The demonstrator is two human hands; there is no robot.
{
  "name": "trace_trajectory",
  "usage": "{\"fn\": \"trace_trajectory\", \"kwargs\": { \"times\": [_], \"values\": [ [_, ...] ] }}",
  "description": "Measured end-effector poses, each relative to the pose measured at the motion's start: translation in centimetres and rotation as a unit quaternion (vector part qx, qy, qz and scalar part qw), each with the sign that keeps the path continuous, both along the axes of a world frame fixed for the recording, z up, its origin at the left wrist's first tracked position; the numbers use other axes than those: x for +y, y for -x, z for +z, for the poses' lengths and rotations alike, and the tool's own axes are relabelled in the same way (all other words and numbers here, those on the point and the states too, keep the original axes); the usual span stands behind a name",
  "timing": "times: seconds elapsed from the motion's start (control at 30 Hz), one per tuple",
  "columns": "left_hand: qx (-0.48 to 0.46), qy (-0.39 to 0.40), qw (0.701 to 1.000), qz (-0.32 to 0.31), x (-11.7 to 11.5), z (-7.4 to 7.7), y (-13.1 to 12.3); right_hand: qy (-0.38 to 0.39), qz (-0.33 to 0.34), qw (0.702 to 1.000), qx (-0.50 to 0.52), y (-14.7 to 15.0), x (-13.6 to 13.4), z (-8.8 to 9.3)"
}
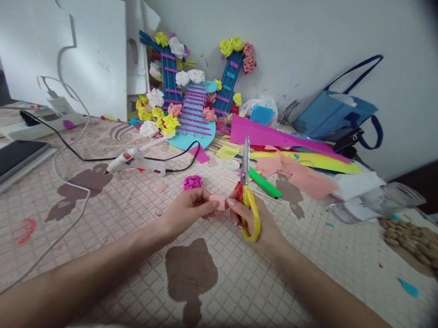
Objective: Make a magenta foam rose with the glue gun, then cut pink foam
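Between my two hands is a small piece of peach paper (218,202). My left hand (192,204) pinches its left side between thumb and fingers. The fingertips of my right hand (253,218) meet the paper's right edge, and that same hand carries scissors (249,196) with yellow and red handles, blades pointing up and away. Whether the blades are fully closed is hard to tell. Just beyond my left hand lies a magenta paper flower (192,182). A peach scrap (160,188) rests on the cloth to its left.
A white glue gun (125,160) with a black cord lies at left centre. Behind stands a blue and pink craft model (194,111) with paper flowers. Coloured paper sheets (287,141), a green strip (264,183), a clear jar (393,196), nuts (416,242) and a blue bag (337,113) occupy the right.
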State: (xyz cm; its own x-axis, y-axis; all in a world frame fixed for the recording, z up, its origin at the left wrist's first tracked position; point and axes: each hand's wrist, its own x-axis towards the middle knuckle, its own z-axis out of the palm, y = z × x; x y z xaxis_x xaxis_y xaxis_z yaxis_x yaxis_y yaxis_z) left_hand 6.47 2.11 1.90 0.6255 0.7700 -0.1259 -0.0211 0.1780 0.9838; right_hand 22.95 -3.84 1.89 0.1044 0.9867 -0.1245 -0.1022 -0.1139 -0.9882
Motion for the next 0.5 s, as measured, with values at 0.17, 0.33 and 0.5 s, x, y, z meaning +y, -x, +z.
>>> {"fn": "trace_trajectory", "kwargs": {
  "times": [0.17,0.33,0.5],
  "values": [
    [-0.002,-0.002,1.000,-0.004,-0.11,-0.07,-0.14,0.022,0.014,1.000,0.014,0.13,-0.01,0.06],
    [-0.013,-0.009,1.000,0.011,-0.03,0.05,-0.16,0.023,0.006,1.000,-0.006,-0.01,0.01,-0.09],
    [-0.015,-0.021,0.999,0.035,0.16,0.32,-0.06,-0.001,-0.007,1.000,-0.013,-0.16,0.20,-0.03]
  ]
}}
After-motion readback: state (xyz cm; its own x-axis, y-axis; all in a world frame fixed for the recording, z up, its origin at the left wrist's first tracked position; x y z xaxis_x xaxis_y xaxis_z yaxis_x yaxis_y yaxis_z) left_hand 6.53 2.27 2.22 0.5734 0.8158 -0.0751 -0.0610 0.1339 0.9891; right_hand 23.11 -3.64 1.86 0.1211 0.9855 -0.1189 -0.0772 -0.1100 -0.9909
